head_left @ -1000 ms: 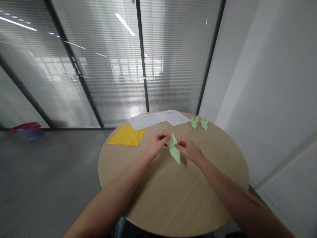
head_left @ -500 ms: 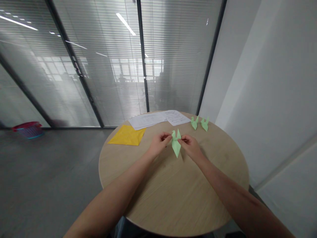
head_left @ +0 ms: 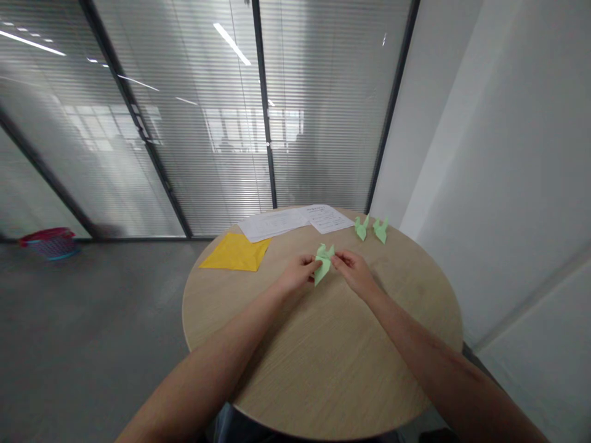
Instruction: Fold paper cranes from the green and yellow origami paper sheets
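A light green origami crane is held above the middle of the table, tilted, with one pointed wing towards me. My left hand pinches its left side, thumb on top of the paper. From the right, the thumb and fingertips of my right hand close on its right edge near the upper point. Two more green paper cranes, a left one and a right one, stand side by side beyond my right hand.
The round wooden table carries a yellow packet at the left and printed white sheets along the back. A red and blue basket sits on the floor at far left. Behind the table is a glass partition with blinds; a white wall is at right.
The crane has turned and tilted in my hands, its lower wing swinging to the left. My left thumb now lies further over the paper. The other cranes stay where they were.
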A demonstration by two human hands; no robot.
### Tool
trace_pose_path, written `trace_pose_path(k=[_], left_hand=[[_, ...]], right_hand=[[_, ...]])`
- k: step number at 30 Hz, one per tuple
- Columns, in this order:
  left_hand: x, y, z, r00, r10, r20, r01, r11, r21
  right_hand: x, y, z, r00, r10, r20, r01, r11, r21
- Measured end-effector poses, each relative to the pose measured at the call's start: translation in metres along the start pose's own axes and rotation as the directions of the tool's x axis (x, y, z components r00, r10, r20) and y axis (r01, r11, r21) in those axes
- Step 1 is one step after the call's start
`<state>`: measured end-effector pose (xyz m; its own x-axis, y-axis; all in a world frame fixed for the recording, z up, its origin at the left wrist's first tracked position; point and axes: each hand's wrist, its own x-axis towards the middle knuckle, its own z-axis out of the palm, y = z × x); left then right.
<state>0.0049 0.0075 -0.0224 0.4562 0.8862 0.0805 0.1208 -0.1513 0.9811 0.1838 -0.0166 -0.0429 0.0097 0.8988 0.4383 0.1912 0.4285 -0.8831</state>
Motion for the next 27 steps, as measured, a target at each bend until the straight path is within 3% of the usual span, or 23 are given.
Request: trace_pose_path(k=[3, 6, 9, 11, 12, 18, 27], left_hand=[[0.001, 0.002, -0.002, 1.000, -0.009, -0.006, 0.009, 1.000, -0.014], [-0.001, 0.006, 0.000, 1.000, -0.011, -0.011, 0.010, 0.999, -0.032], [-0.003, 0.007, 0.001, 1.000, 0.017, -0.001, -0.017, 1.000, -0.026], [-0.003, 0.006, 0.001, 0.999, 0.033, 0.005, -0.032, 0.999, -0.020], [-0.002, 0.005, 0.001, 0.999, 0.039, 0.007, -0.038, 0.999, -0.018], [0.003, -0.002, -0.001, 0.999, 0.048, 0.025, -0.049, 0.998, 0.028], [0.001, -0.004, 0.001, 0.994, 0.008, 0.113, -0.017, 0.997, 0.079]], right_hand=[[0.003, 0.005, -0.002, 0.990, 0.092, -0.107, -0.080, 0.990, 0.114], [0.005, 0.010, -0.005, 0.944, 0.294, -0.148, -0.260, 0.942, 0.213], [0.005, 0.011, -0.005, 0.845, 0.532, 0.048, -0.525, 0.810, 0.260], [0.003, 0.008, -0.003, 0.780, 0.600, 0.180, -0.626, 0.735, 0.263], [0.002, 0.006, -0.001, 0.768, 0.603, 0.215, -0.640, 0.718, 0.275], [0.000, -0.001, 0.003, 0.848, 0.508, 0.148, -0.520, 0.744, 0.420], [0.000, 0.004, 0.002, 0.889, 0.451, 0.083, -0.449, 0.819, 0.357]])
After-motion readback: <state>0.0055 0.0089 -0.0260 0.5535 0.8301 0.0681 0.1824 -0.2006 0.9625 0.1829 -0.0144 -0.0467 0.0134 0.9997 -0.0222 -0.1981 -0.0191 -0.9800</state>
